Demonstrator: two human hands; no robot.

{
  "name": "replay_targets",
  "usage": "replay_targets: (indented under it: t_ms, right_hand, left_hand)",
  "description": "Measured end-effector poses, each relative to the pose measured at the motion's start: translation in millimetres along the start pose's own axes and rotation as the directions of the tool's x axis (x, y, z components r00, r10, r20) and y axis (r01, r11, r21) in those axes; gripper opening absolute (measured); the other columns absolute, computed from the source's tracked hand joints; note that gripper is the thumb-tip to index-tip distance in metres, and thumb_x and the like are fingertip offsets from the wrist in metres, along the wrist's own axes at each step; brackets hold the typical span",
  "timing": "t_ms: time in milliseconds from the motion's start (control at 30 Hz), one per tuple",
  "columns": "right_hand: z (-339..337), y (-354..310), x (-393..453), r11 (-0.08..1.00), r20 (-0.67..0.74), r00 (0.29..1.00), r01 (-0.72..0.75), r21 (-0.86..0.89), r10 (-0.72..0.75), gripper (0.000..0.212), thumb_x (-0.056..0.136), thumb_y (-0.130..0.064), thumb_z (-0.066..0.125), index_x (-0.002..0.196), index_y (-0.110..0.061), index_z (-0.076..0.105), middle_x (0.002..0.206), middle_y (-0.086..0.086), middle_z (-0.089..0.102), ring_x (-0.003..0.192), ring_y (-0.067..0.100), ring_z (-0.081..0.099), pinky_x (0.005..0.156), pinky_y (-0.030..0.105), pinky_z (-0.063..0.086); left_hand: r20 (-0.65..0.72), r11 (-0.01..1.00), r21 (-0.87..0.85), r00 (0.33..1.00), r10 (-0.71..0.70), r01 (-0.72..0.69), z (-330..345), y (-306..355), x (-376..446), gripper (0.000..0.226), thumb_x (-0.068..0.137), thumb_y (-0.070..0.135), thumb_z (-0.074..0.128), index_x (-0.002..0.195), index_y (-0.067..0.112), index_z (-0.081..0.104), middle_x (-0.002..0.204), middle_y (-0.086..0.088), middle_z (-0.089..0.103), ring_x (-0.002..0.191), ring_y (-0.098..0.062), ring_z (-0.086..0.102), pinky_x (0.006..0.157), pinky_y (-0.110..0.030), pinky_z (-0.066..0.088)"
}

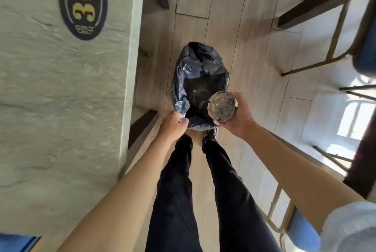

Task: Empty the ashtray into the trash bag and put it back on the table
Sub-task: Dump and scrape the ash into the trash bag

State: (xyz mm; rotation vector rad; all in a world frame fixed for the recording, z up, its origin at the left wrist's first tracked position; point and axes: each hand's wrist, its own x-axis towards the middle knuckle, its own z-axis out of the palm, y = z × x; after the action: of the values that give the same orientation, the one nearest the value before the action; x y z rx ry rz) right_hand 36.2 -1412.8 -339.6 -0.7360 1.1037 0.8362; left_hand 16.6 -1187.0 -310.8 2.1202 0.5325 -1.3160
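**Ashtray tilted over open bag**

The right hand [238, 117] grips the ashtray [222, 106], fingers wrapped round its rim and underside. The ashtray is round and metallic, tipped on its side so its inside faces the camera; grey ash and specks coat the inner face. It hangs over the near right part of the bag's mouth, above the floor [223, 28], not on the desk [61, 99].

The left hand [175, 126] is closed on the near left edge of the bag [195, 72], pinching the plastic and holding the mouth open. The bag is dark, glossy and crumpled; it stands on the pale plank floor just in front of the person's shoes. Some light debris shows inside it, too blurred to tell what.

The desk runs down the left side, with a pale stone-like top. An oval dark plaque [83, 2] with a gold "30" lies near its far right edge. The bag sits just off the desk's right edge.

Dark trousers [175, 201] fill the lower middle. Chairs [301, 231] with gold metal frames and blue seats stand to the right, on the floor.
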Motion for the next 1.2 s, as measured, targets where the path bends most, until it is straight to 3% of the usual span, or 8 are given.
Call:
replay_targets:
  t_ms: [267,433,600,733,800,933,1100,1200]
  right_hand:
    - [-19.7,16.4,77.6,0.997,-0.177,0.984,-0.019,-0.074,0.006,0.058,0.089,-0.055,0.055,0.127,-0.013,0.068,0.12,0.016,0.072,0.1,0.028,0.068,0.078,0.036,0.055]
    - [-28.7,23.5,107.2,0.97,-0.185,0.982,-0.007,-0.245,-0.04,0.048,0.095,-0.062,0.049,0.108,-0.02,0.07,0.106,0.009,0.072,0.096,0.026,0.065,0.09,0.041,0.05]
    - [-35.6,20.7,126.7,0.931,-0.224,0.967,0.032,-0.364,-0.121,0.051,0.09,-0.065,0.056,0.106,-0.018,0.071,0.102,0.008,0.074,0.088,0.024,0.071,0.081,0.037,0.055]
    - [-29.2,17.8,127.3,0.908,-0.25,0.956,0.036,-0.418,-0.152,0.054,0.084,-0.069,0.057,0.105,-0.023,0.075,0.11,0.005,0.08,0.114,0.027,0.07,0.109,0.047,0.048]
    - [-25.2,17.5,125.9,0.879,-0.237,0.957,0.034,-0.476,-0.165,0.063,0.077,-0.074,0.056,0.113,-0.026,0.072,0.116,0.004,0.077,0.117,0.027,0.068,0.113,0.053,0.044]
    - [-21.2,20.1,125.1,0.882,-0.268,0.946,0.036,-0.47,-0.182,0.05,0.083,-0.069,0.05,0.095,-0.025,0.071,0.104,0.002,0.072,0.103,0.025,0.065,0.104,0.047,0.046]
    - [-24.1,29.9,129.7,0.894,-0.317,0.935,-0.002,-0.448,-0.157,0.068,0.072,-0.076,0.051,0.106,-0.02,0.069,0.115,0.006,0.073,0.113,0.03,0.066,0.106,0.05,0.047]
    - [-20.5,31.3,126.3,0.911,-0.34,0.931,-0.02,-0.412,-0.134,0.06,0.074,-0.073,0.053,0.105,-0.025,0.071,0.113,0.005,0.073,0.107,0.026,0.067,0.101,0.047,0.051]
  left_hand:
    - [-0.131,0.984,-0.172,0.99,-0.059,0.036,35.9,-6.4,66.7,0.041,0.099,0.03,0.052,0.134,0.01,0.056,0.136,-0.011,0.059,0.126,-0.03,0.054,0.098,-0.034,0.042]
    - [-0.133,0.986,-0.148,0.986,-0.096,0.076,55.1,-20.9,86.1,0.045,0.098,0.03,0.053,0.139,0.01,0.049,0.141,-0.016,0.05,0.129,-0.032,0.048,0.101,-0.037,0.04]
    - [-0.103,0.981,-0.155,0.985,-0.136,0.12,63.3,-38.8,89.7,0.051,0.097,0.027,0.056,0.144,0.011,0.045,0.146,-0.013,0.048,0.136,-0.031,0.044,0.107,-0.036,0.036]
    - [-0.054,0.977,-0.173,0.989,-0.139,0.128,68.0,-42.9,88.9,0.06,0.098,0.028,0.055,0.152,0.011,0.036,0.156,-0.01,0.038,0.144,-0.027,0.035,0.114,-0.035,0.029]
    - [-0.042,0.976,-0.179,0.99,-0.132,0.123,70.1,-42.4,89.1,0.062,0.098,0.028,0.054,0.154,0.012,0.033,0.159,-0.008,0.034,0.147,-0.025,0.032,0.116,-0.034,0.027]
    - [-0.05,0.973,-0.197,0.99,-0.134,0.122,72.4,-41.0,89.9,0.063,0.098,0.027,0.053,0.155,0.013,0.03,0.16,-0.006,0.031,0.148,-0.023,0.029,0.117,-0.034,0.024]
    - [-0.037,0.962,-0.24,0.989,-0.142,0.129,75.8,-38.6,90.3,0.065,0.099,0.03,0.053,0.157,0.016,0.027,0.162,-0.004,0.027,0.15,-0.022,0.025,0.118,-0.035,0.022]
    - [-0.032,0.958,-0.254,0.988,-0.149,0.136,76.9,-37.8,89.6,0.066,0.098,0.029,0.053,0.156,0.017,0.027,0.162,-0.004,0.028,0.148,-0.023,0.029,0.12,-0.038,0.026]
